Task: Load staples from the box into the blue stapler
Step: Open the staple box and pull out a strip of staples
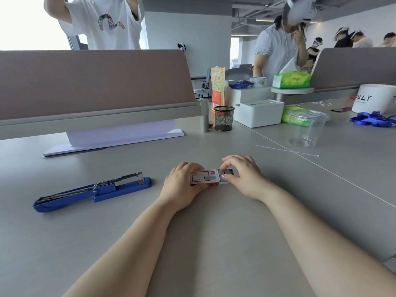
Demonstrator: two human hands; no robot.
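Note:
The blue stapler (92, 191) lies on the grey desk at the left, swung wide open with its metal staple channel exposed on top. The small white and red staple box (204, 177) rests on the desk in the middle. My left hand (182, 186) grips the box's sleeve from the left. My right hand (244, 176) pinches the inner tray (228, 173), which sticks out of the sleeve's right end with dark staple strips showing inside. The stapler sits well apart from both hands.
A stack of white paper (120, 136) lies under the desk divider behind the stapler. A black mesh pen cup (224, 117), a white tissue box (258, 112), a clear plastic cup (307, 127) and a thin white cable tie (285, 150) stand at the right. People stand beyond the dividers.

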